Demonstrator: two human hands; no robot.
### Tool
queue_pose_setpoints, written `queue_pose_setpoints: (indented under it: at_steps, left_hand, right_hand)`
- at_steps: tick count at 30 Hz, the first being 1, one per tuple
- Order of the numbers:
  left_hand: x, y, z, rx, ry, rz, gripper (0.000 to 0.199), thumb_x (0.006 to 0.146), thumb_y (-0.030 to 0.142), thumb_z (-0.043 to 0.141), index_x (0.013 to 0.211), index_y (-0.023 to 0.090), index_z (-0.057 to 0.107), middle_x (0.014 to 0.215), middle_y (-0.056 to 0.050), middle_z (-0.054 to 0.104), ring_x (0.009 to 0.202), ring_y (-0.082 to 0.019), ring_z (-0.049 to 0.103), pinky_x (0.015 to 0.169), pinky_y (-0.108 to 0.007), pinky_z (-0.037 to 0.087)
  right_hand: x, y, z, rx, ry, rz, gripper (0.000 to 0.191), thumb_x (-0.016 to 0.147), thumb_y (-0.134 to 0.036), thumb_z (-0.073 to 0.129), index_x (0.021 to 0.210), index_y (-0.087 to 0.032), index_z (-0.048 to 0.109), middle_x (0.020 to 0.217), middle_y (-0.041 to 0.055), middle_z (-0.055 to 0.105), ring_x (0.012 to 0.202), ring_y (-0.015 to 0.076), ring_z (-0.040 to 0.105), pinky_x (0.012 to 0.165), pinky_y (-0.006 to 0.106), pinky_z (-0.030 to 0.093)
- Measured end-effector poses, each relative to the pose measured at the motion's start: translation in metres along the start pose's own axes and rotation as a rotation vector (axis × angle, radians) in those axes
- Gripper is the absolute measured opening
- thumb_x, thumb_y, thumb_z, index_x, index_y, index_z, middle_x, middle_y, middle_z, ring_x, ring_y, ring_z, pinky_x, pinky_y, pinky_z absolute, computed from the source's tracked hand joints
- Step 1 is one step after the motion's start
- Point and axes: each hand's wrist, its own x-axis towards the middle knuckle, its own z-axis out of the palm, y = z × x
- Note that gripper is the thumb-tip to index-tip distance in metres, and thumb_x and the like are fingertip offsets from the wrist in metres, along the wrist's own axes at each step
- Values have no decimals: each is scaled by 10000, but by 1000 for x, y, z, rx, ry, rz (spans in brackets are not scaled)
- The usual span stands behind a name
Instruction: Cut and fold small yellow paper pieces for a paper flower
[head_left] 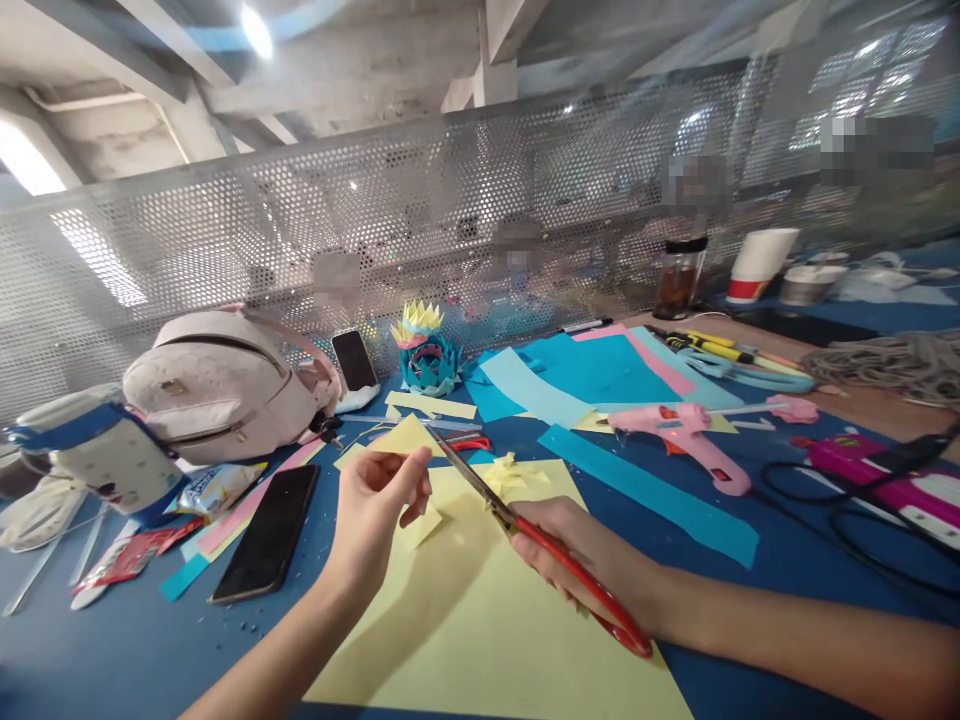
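Observation:
My left hand [386, 490] pinches a small piece of yellow paper [405, 440] between thumb and fingers. In my right hand [577, 545] is a pair of scissors [574, 570] with red handles, its blades pointing up and left toward that piece. How far the blades are parted I cannot tell. Beneath both hands lies a large yellow sheet [487, 640], with small yellow scraps [514, 475] near its far edge. Just beyond is a second, red-handled tool [476, 443], partly hidden. Farther back stands a layered paper flower [429, 360] in teal, pink and yellow.
A pink glue gun [686, 430] and a blue paper strip [652, 495] lie to the right. Blue sheets [600, 370] are behind them. On the left are a black phone [270, 535], a pale backpack [217, 385] and snack packets [217, 488]. A perforated metal screen [420, 200] borders the back.

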Motion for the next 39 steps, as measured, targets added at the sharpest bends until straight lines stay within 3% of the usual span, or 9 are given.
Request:
queue_pose_setpoints:
  at_steps: [6,13,20,26,32,39]
  left_hand:
    - [-6,0,4,3,-25,-37,483,697,453,869,503,122,575,488,9,543,395,-45,434,363,-143,282]
    - [-6,-2,6,2,-25,-49,444,658,366,890,484,132,555,485,13,544,401,-48,439,370,-144,284]
    - [-8,-3,7,8,-12,-54,442,660,354,886,486,138,542,482,19,536,405,-48,434,374,-142,284]
    - [-8,-2,10,-3,-6,-49,461,654,368,888,492,144,518,487,27,532,403,-44,429,372,-140,274]
    - [-9,-1,10,3,0,-50,475,656,389,885,496,148,509,481,29,525,405,-46,424,376,-143,273]
    - [-8,-1,12,18,1,-62,486,655,404,882,492,149,501,489,29,527,403,-47,423,380,-149,271]
  right_hand:
    - [-3,-3,3,-151,-2,-136,430,946,-567,472,726,-202,412,592,-39,429,499,103,398,451,217,291]
    - [-2,3,6,-84,11,-57,357,992,-450,431,738,-204,381,602,-61,394,469,80,400,450,209,280]
    - [-5,3,8,-14,-19,15,381,971,-499,456,739,-208,374,578,-68,392,450,76,387,404,183,304]
    - [-3,9,7,-22,-16,-65,442,986,-580,430,760,-201,412,575,-53,447,437,83,432,401,183,320]
    - [-2,8,8,-12,-17,-44,459,975,-611,430,767,-202,422,569,-53,448,424,91,436,391,191,324]
    - [-4,0,7,-42,-6,-90,438,995,-570,399,753,-205,407,567,-44,459,437,96,435,416,209,291]
